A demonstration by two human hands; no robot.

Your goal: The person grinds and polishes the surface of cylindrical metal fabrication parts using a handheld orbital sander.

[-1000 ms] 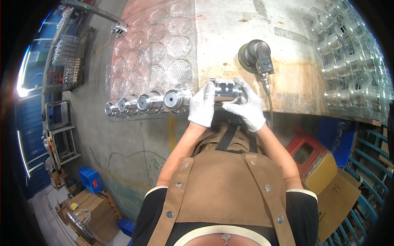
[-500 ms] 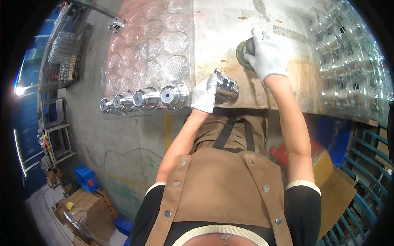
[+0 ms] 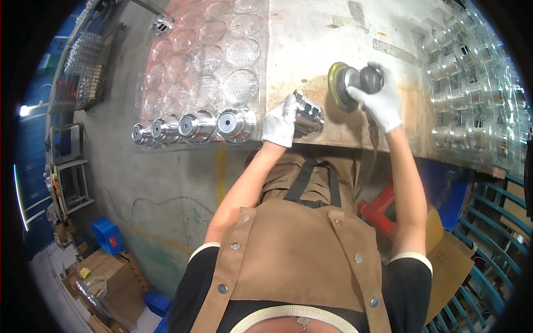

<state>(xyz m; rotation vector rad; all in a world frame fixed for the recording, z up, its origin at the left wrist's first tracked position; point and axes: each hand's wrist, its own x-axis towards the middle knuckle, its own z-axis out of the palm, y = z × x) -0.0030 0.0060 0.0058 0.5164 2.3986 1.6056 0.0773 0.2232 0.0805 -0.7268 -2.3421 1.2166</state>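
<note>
My left hand (image 3: 280, 123), in a white glove, grips a shiny slotted metal cylinder (image 3: 308, 115) that lies tilted near the table's front edge. In my gloved right hand (image 3: 383, 100) is a round handheld sander (image 3: 355, 84) with a dark knob and a yellow-green rimmed pad. The sander is tipped on its side, its pad facing the cylinder with a gap between them. A cord or hose trails from it over the table edge. To the left, several similar metal cylinders (image 3: 235, 125) lie in the front row of a clear plastic tray (image 3: 242, 53).
Stacked clear trays of metal cylinders (image 3: 461, 100) stand at the table's right side. Another metal part (image 3: 162, 25) sits at the far left. Below the table on the right are a red object (image 3: 378, 210), a blue bin (image 3: 444, 188) and a cardboard box (image 3: 452, 261).
My right hand has turned the sander from flat on the table to sideways, its pad now facing left. The left hand still holds the cylinder in nearly the same place.
</note>
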